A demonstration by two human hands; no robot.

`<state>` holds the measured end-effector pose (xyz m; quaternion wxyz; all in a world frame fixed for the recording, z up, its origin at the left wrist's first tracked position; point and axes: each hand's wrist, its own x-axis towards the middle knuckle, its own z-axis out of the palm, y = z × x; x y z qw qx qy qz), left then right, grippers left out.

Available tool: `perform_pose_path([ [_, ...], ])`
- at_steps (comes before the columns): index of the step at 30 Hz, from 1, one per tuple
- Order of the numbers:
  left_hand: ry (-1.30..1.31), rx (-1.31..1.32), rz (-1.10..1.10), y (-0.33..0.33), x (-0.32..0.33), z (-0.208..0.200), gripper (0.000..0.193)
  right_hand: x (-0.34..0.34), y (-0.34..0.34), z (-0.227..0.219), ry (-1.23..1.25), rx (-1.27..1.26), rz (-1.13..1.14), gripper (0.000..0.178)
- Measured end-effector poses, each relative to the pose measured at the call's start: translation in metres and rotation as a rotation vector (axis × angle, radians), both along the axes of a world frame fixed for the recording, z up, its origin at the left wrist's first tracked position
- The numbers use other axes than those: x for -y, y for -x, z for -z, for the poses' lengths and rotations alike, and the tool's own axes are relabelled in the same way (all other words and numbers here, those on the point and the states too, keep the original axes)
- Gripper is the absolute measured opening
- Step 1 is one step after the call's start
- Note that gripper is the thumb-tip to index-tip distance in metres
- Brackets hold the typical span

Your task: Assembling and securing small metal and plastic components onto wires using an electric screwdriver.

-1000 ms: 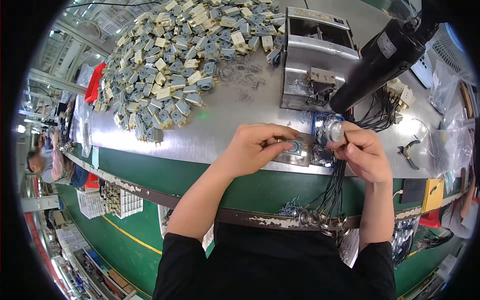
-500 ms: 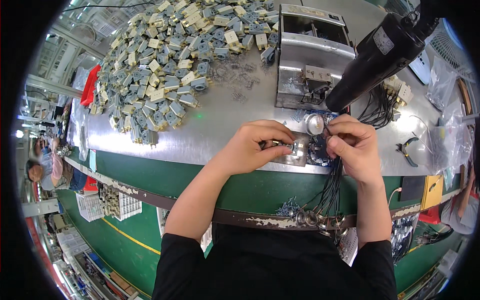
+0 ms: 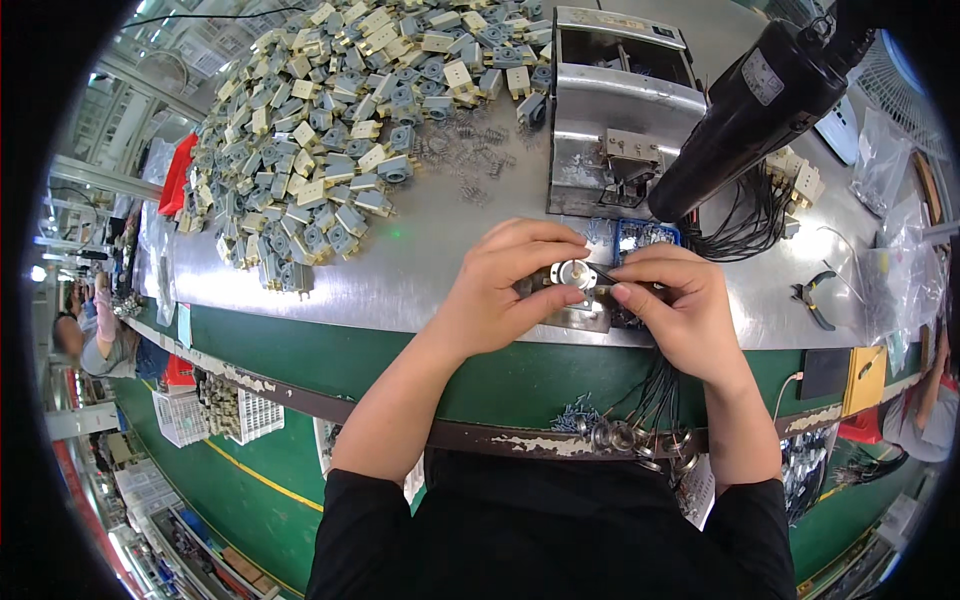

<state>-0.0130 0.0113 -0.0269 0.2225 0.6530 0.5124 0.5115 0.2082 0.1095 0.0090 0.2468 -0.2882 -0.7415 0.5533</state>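
Observation:
Between my hands, over a small metal plate near the table's front edge, is a round silver metal cap with a pale flange. My left hand is closed with thumb and fingers at the cap's left side, on a small part mostly covered by the cap and fingers. My right hand pinches a black wire just right of the cap. More black wires with round metal ends hang over the front edge below my right hand.
A pile of grey-and-cream housings covers the back left, with loose springs beside it. A metal fixture and black cylindrical tool stand behind my hands. A blue screw tray and cutting pliers lie rightward.
My right hand has moved left and slightly down, bringing the round metal cap against the part at my left hand. The blue tray behind is now uncovered.

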Motion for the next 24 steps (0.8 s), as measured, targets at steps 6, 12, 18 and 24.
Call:
perform_pose_path([
  [6, -0.009, -0.109, 0.065, -0.001, 0.001, 0.014, 0.036, 0.0, -0.003, 0.004, -0.249, 0.111, -0.041, 0.012],
  [12, 0.111, -0.015, 0.077, -0.007, 0.002, 0.01, 0.035, 0.002, -0.002, 0.004, -0.295, 0.148, -0.076, 0.01],
  [18, 0.15, 0.005, 0.122, -0.001, -0.002, 0.012, 0.032, 0.003, -0.002, 0.003, -0.337, 0.182, -0.108, 0.01],
  [24, 0.215, 0.053, 0.168, 0.003, -0.005, 0.01, 0.032, 0.003, 0.003, 0.006, -0.357, 0.157, -0.082, 0.01],
])
